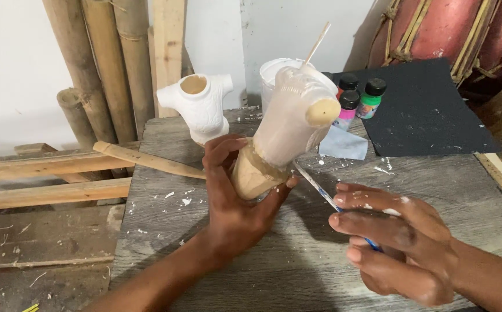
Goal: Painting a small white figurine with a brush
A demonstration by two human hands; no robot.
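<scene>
My left hand (pixel 234 196) grips the bare wooden base of a carved torso figure (pixel 288 124), tilted up and to the right; its upper part is coated white. My right hand (pixel 398 242) holds a thin paintbrush (pixel 317 186) whose tip reaches under the figure's white edge. A second white torso figure (pixel 199 104) stands upright on the grey wooden tabletop (pixel 297 260) behind my left hand. A white paint tub (pixel 274 75) with a stick in it stands behind the held figure.
Small paint bottles (pixel 359 98) with black caps stand on a black sandpaper sheet (pixel 424 110) at the back right. Bamboo poles (pixel 100 63) and planks lean at the left wall. A wooden stick (pixel 147 160) lies across the table's left edge. Red drums (pixel 441 29) sit behind.
</scene>
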